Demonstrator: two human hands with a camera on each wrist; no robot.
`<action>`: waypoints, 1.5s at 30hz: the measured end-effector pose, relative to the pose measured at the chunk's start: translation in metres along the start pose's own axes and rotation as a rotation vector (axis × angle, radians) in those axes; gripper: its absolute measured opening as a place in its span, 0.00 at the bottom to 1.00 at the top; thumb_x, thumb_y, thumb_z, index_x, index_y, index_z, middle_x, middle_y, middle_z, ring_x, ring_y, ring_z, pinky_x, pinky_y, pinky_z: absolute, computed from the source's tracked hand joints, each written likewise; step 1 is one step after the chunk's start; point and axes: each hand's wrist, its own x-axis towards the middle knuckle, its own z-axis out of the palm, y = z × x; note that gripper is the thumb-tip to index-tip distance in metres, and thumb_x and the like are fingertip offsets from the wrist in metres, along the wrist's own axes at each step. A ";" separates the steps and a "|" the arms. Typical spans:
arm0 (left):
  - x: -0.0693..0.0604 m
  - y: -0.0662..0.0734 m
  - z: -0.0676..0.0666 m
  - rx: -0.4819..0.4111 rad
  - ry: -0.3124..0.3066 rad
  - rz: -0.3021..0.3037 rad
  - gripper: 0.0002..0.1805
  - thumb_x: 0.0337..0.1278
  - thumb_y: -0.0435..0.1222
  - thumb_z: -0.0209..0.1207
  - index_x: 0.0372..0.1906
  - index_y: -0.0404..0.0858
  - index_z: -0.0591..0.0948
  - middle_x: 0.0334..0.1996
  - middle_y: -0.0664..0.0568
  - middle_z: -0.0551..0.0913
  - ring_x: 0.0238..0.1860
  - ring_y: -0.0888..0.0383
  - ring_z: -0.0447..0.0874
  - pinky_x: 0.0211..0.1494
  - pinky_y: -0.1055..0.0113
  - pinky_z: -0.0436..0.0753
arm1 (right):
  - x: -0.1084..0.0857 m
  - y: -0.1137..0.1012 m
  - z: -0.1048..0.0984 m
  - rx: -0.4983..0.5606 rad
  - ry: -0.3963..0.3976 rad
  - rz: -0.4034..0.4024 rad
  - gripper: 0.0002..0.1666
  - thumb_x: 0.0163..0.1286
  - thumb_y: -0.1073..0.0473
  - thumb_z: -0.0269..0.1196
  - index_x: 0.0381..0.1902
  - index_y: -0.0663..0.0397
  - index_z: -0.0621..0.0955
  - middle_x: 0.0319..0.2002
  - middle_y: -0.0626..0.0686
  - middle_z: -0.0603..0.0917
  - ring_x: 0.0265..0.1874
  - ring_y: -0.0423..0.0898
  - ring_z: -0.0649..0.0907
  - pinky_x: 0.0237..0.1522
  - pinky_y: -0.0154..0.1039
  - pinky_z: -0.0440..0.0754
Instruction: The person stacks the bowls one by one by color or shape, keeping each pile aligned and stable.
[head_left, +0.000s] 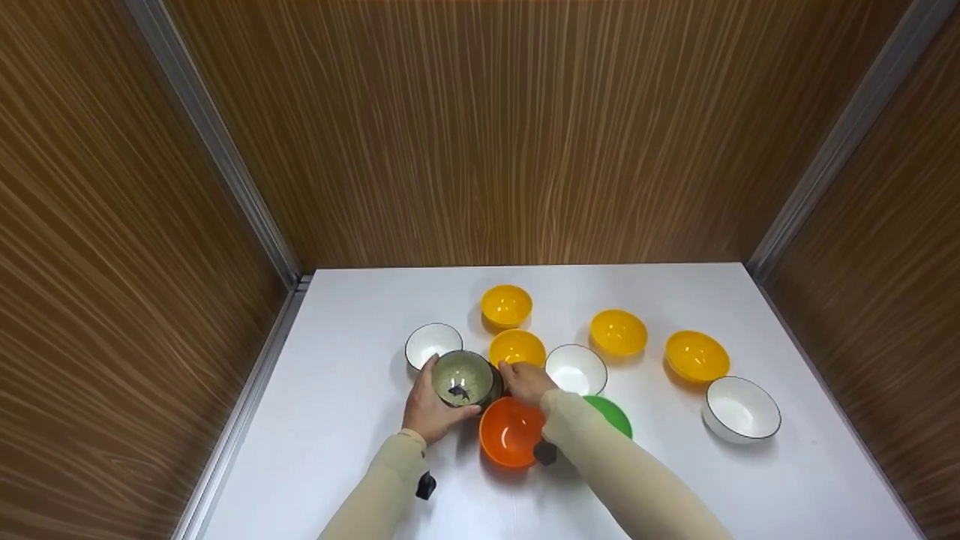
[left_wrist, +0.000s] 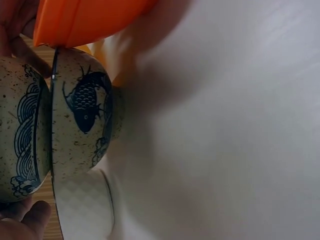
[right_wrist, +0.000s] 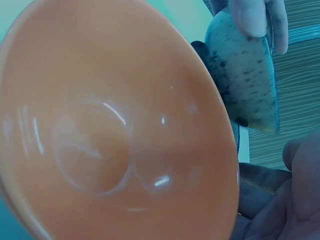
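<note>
Gripping the upper speckled bowl (head_left: 463, 375) with the left hand (head_left: 433, 409), over the lower speckled bowl (left_wrist: 80, 117), between the white bowl (head_left: 433, 342) and the orange bowl (head_left: 511, 436). With the right hand (head_left: 529, 383), reaching to the lower speckled bowl's rim; cannot tell whether pinching or merely touching. Probably best to settle level and centred, without nudging orange.

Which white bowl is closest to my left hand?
The leftmost white bowl, behind the speckled bowl your left hand holds; the middle one and rightmost one sit right of your right hand.
</note>
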 end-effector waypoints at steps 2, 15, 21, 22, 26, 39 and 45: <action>0.001 -0.002 0.003 0.013 -0.010 -0.004 0.69 0.21 0.56 0.79 0.73 0.36 0.55 0.69 0.41 0.63 0.67 0.44 0.63 0.71 0.49 0.63 | 0.000 -0.001 0.001 -0.015 -0.002 -0.020 0.35 0.76 0.36 0.38 0.55 0.54 0.79 0.49 0.54 0.82 0.52 0.53 0.78 0.62 0.53 0.71; 0.000 -0.010 0.018 -0.016 -0.049 -0.049 0.69 0.22 0.58 0.78 0.74 0.40 0.53 0.70 0.42 0.62 0.68 0.45 0.63 0.71 0.49 0.62 | 0.000 -0.001 0.003 -0.007 -0.034 -0.034 0.31 0.77 0.40 0.43 0.62 0.54 0.75 0.55 0.56 0.80 0.57 0.55 0.76 0.65 0.56 0.67; -0.001 -0.013 0.023 -0.022 -0.045 -0.064 0.70 0.20 0.61 0.77 0.74 0.41 0.53 0.70 0.42 0.62 0.68 0.45 0.63 0.71 0.49 0.62 | 0.000 0.000 0.004 0.024 -0.052 -0.003 0.30 0.76 0.41 0.45 0.62 0.53 0.76 0.52 0.53 0.81 0.55 0.53 0.76 0.65 0.56 0.67; -0.001 -0.013 0.024 -0.014 -0.040 -0.065 0.70 0.20 0.61 0.77 0.74 0.41 0.54 0.69 0.42 0.63 0.67 0.45 0.63 0.71 0.50 0.63 | 0.000 0.000 0.004 0.026 -0.054 -0.001 0.29 0.76 0.41 0.45 0.62 0.53 0.76 0.52 0.53 0.81 0.54 0.53 0.76 0.65 0.56 0.67; -0.001 -0.015 0.026 0.027 -0.017 -0.064 0.70 0.18 0.63 0.76 0.74 0.42 0.55 0.66 0.42 0.64 0.64 0.46 0.65 0.70 0.51 0.65 | 0.000 -0.001 0.004 0.016 -0.056 -0.017 0.29 0.76 0.41 0.45 0.61 0.53 0.77 0.50 0.53 0.81 0.54 0.53 0.77 0.64 0.56 0.68; 0.003 -0.011 0.023 0.041 -0.068 -0.030 0.69 0.26 0.62 0.74 0.75 0.41 0.51 0.71 0.45 0.59 0.67 0.48 0.59 0.71 0.53 0.64 | 0.001 0.002 0.001 -0.058 -0.013 -0.083 0.28 0.77 0.43 0.44 0.57 0.53 0.79 0.49 0.53 0.83 0.51 0.52 0.79 0.61 0.53 0.72; -0.002 -0.016 0.015 -0.042 0.030 0.008 0.45 0.54 0.50 0.66 0.69 0.30 0.61 0.60 0.38 0.69 0.60 0.44 0.69 0.65 0.50 0.70 | 0.000 0.002 0.001 -0.028 -0.029 -0.048 0.30 0.77 0.41 0.44 0.62 0.52 0.76 0.52 0.53 0.81 0.56 0.53 0.77 0.63 0.54 0.70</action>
